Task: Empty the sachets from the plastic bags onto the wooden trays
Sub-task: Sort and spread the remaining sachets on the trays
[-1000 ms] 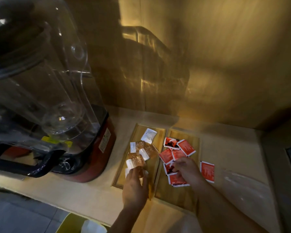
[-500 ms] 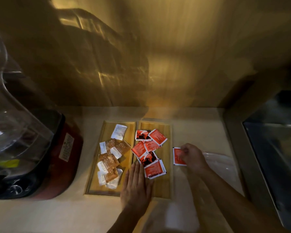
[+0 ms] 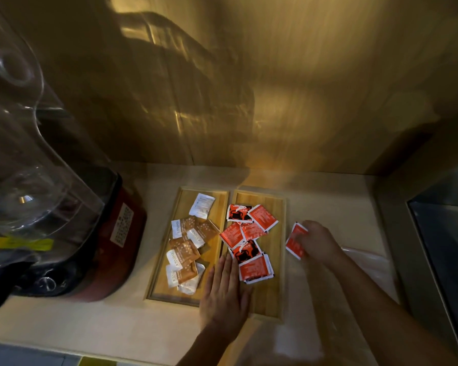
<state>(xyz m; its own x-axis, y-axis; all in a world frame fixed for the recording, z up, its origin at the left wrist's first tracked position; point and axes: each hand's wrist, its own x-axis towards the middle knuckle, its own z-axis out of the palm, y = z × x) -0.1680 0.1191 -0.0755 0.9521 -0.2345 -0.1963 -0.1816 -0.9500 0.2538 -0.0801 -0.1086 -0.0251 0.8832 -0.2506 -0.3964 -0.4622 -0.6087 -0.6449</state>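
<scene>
Two wooden trays lie side by side on the counter. The left tray (image 3: pixel 169 265) holds several brown and white sachets (image 3: pixel 187 250). The right tray (image 3: pixel 276 286) holds several red sachets (image 3: pixel 249 233). My left hand (image 3: pixel 226 291) lies flat with fingers together across the trays' near ends, holding nothing. My right hand (image 3: pixel 319 241) is just right of the right tray, its fingers closed on a lone red sachet (image 3: pixel 294 241) that tilts up off the counter. A clear plastic bag (image 3: pixel 368 262) lies flat under and right of my right forearm.
A large blender (image 3: pixel 50 207) with a clear jug and red base stands at the left, close to the left tray. A dark sink (image 3: pixel 444 233) sits at the far right. A wooden wall backs the counter. Another clear bag (image 3: pixel 296 344) lies near the front edge.
My right hand left the red pile, moved right off the tray and took hold of the lone red sachet, which now tilts up. My left hand let go of the brown sachets and lies flat.
</scene>
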